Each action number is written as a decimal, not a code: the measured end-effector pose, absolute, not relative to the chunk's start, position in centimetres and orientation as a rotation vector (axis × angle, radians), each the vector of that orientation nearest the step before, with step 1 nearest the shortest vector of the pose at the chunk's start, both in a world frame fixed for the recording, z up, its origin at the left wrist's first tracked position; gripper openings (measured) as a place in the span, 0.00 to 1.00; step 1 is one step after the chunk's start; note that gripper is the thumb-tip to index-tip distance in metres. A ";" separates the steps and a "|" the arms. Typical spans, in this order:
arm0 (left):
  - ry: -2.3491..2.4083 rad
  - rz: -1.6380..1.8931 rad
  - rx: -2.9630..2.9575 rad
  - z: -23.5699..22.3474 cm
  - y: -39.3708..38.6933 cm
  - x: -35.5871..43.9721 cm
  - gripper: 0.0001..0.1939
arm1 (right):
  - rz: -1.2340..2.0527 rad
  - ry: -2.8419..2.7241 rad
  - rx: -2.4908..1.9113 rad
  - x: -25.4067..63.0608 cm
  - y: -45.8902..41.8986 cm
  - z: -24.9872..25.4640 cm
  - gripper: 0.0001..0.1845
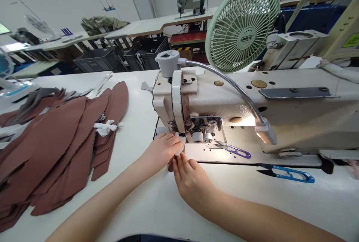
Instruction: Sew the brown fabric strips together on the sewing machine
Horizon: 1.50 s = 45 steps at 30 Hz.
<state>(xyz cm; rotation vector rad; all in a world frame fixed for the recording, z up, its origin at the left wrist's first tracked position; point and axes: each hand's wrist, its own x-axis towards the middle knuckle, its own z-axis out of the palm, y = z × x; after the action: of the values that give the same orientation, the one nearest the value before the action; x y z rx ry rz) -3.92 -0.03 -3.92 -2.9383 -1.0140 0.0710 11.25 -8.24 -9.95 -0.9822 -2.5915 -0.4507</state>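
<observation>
At the needle end of a white sewing machine [165,104], a small fabric piece [170,166], brown with a pale ribbed strip [181,147] on it, lies under my fingers. My left hand [164,148] is beside the presser foot, its bent fingers gripping the piece from the left. Closer to me, my right hand [193,182] has its fingers pressed together on the near edge of the same piece. Most of the piece is hidden by both hands. Purple thread snips [238,151] rest on the machine bed, and blue thread snips [294,174] lie to the right.
Stacks of brown cut panels [61,141] cover the table's left side, with a white tied scrap [105,127] on them. A lit gooseneck lamp [265,132] bends over the machine bed. Behind stands a green fan [244,29]. Grey crates [97,61] sit beyond the table.
</observation>
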 end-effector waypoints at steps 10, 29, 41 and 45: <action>-0.964 -0.032 -2.932 -5.0 1.2 -4.6 0.10 | -0.401 -2.619 -1.032 11.4 -7.4 -10.4 0.21; -0.939 -0.352 -3.128 -6.8 3.1 -5.1 0.12 | -0.206 -2.656 -1.061 11.0 -6.8 -10.5 0.23; -0.830 -0.579 -3.172 -8.2 5.1 -5.0 0.21 | -0.087 -2.574 -1.239 11.0 -5.5 -9.3 0.22; -0.682 -0.728 -3.229 -8.2 5.7 -4.9 0.14 | -0.055 -2.577 -1.291 11.0 -5.2 -9.5 0.24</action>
<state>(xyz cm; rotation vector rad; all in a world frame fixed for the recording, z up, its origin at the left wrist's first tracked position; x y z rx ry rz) -4.89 5.73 -8.23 -3.2289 -0.6819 -0.7280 10.98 -5.22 -9.50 -1.2908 -2.5766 -0.0547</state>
